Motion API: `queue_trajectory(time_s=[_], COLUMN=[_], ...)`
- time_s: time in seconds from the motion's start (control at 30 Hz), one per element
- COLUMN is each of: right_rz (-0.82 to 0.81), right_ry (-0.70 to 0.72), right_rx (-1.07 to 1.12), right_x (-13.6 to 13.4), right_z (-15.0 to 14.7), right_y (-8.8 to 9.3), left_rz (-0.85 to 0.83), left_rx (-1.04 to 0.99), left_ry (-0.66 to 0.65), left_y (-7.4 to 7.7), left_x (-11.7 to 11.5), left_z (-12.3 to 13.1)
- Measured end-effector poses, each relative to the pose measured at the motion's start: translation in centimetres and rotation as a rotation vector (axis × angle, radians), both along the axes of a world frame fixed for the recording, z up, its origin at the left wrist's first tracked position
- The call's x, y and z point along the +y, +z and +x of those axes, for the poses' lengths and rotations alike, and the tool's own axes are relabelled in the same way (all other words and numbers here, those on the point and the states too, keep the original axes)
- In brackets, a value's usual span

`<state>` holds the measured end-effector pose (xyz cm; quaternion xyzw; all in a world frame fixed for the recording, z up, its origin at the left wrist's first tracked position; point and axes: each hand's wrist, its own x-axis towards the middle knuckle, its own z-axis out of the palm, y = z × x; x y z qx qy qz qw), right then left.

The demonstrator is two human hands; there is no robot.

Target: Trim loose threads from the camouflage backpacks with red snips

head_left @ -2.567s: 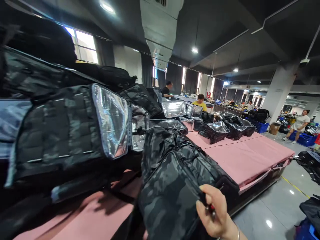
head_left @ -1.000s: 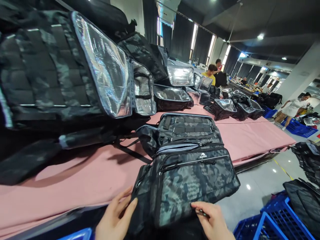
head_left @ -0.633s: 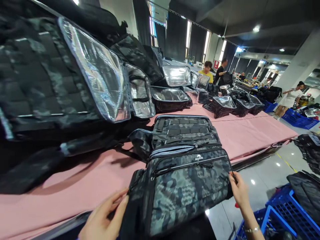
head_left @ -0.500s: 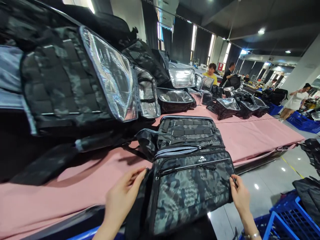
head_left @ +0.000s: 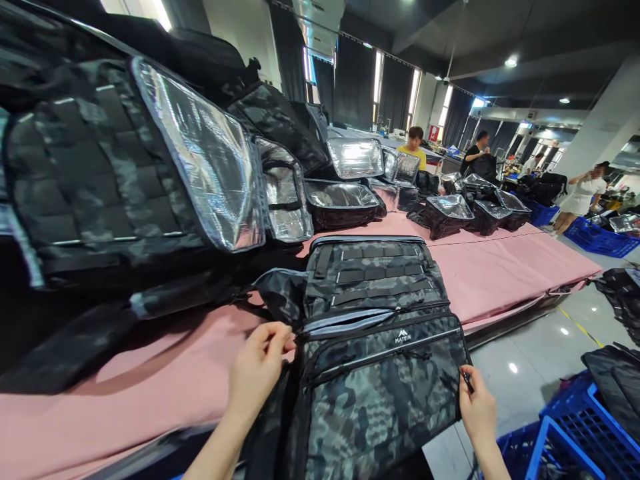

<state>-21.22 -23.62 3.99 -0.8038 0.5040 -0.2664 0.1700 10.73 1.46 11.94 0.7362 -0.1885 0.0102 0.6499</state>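
1. Fingers (head_left: 278, 337) of the left hand (head_left: 259, 363) are pinched shut on the left end of the upper zip line of the camouflage bag (head_left: 380, 393). Farther off and to the left, a stack of open bags (head_left: 150, 160) with silver lining is leaned over the pink table (head_left: 125, 407).
2. The camouflage bag is laid flat in the middle of the view, with its near end over the table's near edge. A white logo (head_left: 403, 337) is shown above its front pocket.
3. Farther along the table, more silver-lined bags (head_left: 345, 200) are set in a row, and a person in a yellow top (head_left: 415, 143) is seen beyond them.
4. At the bag's right edge, the right hand (head_left: 477, 408) is held with thumb and forefinger closed narrowly on a small dark piece (head_left: 466, 379). What that piece is cannot be told.
5. Blue crates (head_left: 560, 440) are placed on the grey floor at the near right, and black bags (head_left: 617, 380) are heaped just beyond them.
6. A person in white (head_left: 583, 193) is seen bent forward at the far right, well apart from the table.
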Motion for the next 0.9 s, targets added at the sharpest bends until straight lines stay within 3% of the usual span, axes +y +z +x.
queue_trajectory(time_s=[0.1,0.17,0.23,0.27,0.4,0.5,0.63,0.9], right_rz=[0.029,0.025,0.016,0.008,-0.008,-0.013,-0.041,-0.034], right_ry=[-0.035,-0.058,-0.063,-0.064,-0.058,-0.037,-0.006,0.001], right_rx=[0.045,0.062,0.063,0.058,0.035,0.014,-0.014,-0.026], right_x=[0.2,0.4,0.6,0.7,0.8,0.8,0.8,1.0], right_z=[-0.4,-0.7,-0.8,-0.8,-0.7,-0.7,-0.6,-0.3], right_y=[-0.7,-1.0,-1.2,-1.2,-1.2,-1.4,-1.5,-0.7], left_rz=[-0.425,-0.511,-0.377,-0.261,0.207,0.408,0.560,0.608], left_rx=[0.251,0.270,0.160,0.083,-0.263,-0.557,-0.723,-0.685], left_ry=[-0.140,-0.351,-0.518,-0.541,-0.417,-0.357,-0.271,-0.271], left_y=[2.2,3.6,4.6,4.9,4.5,3.5,2.8,2.6], left_x=[1.2,1.6,1.3,0.7,-2.9,-5.6,-7.4,-7.9], left_z=[-1.0,-1.7,-2.3,-2.5,-3.1,-3.0,-2.6,-2.2])
